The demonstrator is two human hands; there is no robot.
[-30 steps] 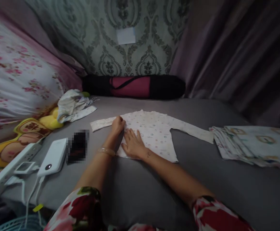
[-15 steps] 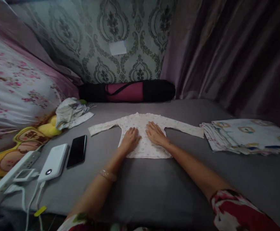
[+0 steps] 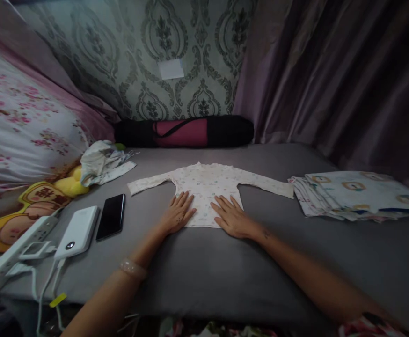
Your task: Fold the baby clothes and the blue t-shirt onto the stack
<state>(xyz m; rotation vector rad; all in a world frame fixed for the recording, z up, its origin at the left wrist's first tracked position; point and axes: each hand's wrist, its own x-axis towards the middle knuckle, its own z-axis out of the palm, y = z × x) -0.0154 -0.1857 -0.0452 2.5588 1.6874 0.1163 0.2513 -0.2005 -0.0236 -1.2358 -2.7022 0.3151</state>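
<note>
A small white long-sleeved shirt with a tiny print lies spread flat on the grey bed sheet, its sleeves stretched out to both sides. My left hand rests flat on the shirt's lower left side, fingers apart. On the lower right part, near the hem, my right hand lies palm down with its fingers spread. Parts of the hem and side edges are hidden beneath both hands. The right cuff ends close to a stack of folded printed cloths.
To the left lie a black phone, a white power bank with cables, a power strip, yellow plush toys and a crumpled light garment. A black and maroon long bag lies along the wall.
Both hands have slid toward me over the shirt, from its middle down to the hem, and moved farther apart. The shirt remains spread in place.
</note>
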